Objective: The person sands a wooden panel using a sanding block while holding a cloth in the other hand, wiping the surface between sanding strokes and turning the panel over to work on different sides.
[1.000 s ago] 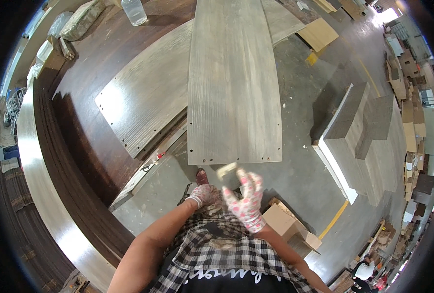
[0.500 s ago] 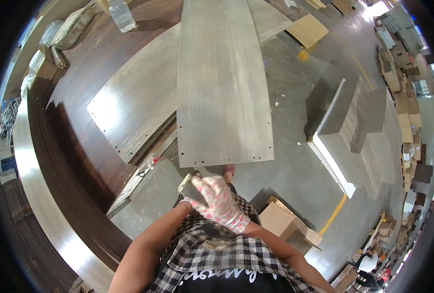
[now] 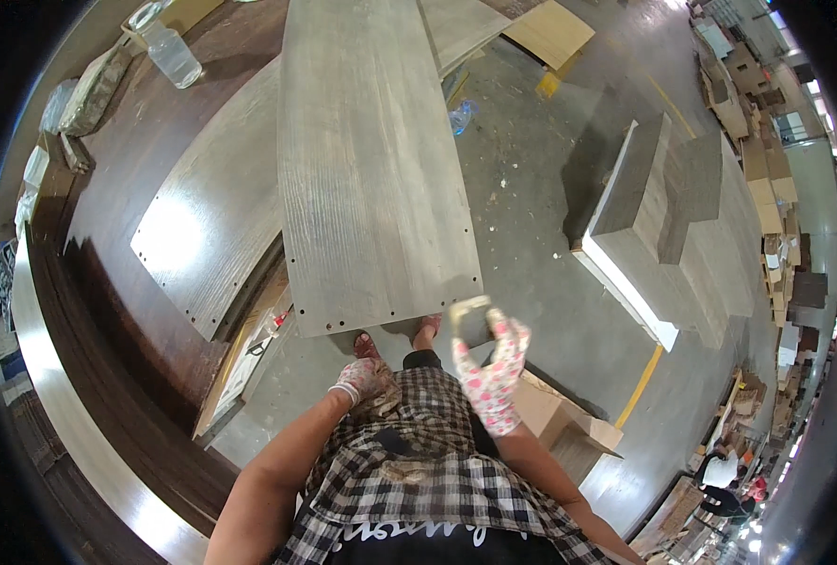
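Note:
A gray wood-grain board (image 3: 371, 179) lies in front of me, with small dark holes along its near end. My right hand (image 3: 494, 372), in a white glove with pink dots, is raised just off that board's near right corner. Its fingers grip a small block (image 3: 470, 306) with pale yellow edges and a dark gray face, possibly a sanding sponge. Low at my waist, my left hand (image 3: 360, 377), gloved alike, is closed on a crumpled brownish cloth (image 3: 381, 403) against my checked apron. The fingers' far side is hidden. Another gray board (image 3: 216, 198) with holes lies partly beneath the first.
A clear plastic bottle (image 3: 174, 58) stands on the brown surface at far left. Stacked gray panels (image 3: 687, 226) are on the right, an opened cardboard box (image 3: 560, 414) nearer me. Long dark boards (image 3: 127, 377) line the left. Another person (image 3: 723, 485) is at the lower right.
My right hand has moved right and forward with the small block, away from my left hand. The left hand, mostly hidden before, now shows at the cloth. The whole view has shifted.

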Action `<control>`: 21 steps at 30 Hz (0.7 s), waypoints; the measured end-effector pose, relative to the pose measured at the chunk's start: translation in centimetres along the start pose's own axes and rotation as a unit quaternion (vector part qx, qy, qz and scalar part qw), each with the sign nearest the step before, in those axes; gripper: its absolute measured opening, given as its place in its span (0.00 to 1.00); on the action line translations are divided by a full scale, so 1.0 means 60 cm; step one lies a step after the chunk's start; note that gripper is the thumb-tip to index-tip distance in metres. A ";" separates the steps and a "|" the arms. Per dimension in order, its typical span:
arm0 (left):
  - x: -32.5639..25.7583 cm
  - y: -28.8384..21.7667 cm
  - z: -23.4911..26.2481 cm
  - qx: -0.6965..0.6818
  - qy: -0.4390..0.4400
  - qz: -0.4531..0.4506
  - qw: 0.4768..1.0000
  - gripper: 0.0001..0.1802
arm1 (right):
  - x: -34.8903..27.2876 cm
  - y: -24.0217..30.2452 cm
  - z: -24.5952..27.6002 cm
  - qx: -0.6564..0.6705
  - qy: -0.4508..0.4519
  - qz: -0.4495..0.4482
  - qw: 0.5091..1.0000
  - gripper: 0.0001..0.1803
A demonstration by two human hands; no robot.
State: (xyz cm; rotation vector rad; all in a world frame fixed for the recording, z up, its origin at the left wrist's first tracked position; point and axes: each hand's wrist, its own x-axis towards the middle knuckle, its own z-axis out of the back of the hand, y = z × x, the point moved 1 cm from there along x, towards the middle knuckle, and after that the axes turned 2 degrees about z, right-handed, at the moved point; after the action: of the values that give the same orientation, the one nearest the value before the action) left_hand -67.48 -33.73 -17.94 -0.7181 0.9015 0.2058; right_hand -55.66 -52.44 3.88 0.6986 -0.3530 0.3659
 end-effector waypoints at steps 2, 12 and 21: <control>0.002 -0.007 0.006 -0.024 0.009 -0.029 0.999 0.25 | -0.028 0.018 -0.009 0.044 0.094 0.006 0.995 0.37; -0.009 -0.029 0.027 0.000 0.023 -0.025 0.999 0.23 | -0.027 0.030 -0.016 0.062 0.070 -0.043 0.995 0.37; -0.023 -0.025 0.028 0.019 0.027 -0.016 0.999 0.25 | -0.009 0.013 -0.012 0.048 0.009 -0.029 0.998 0.34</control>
State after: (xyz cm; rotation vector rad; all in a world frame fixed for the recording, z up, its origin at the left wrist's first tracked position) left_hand -66.57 -33.59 -15.47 -0.7052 0.9415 0.1404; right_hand -56.34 -51.49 3.56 0.7975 -0.2994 0.3354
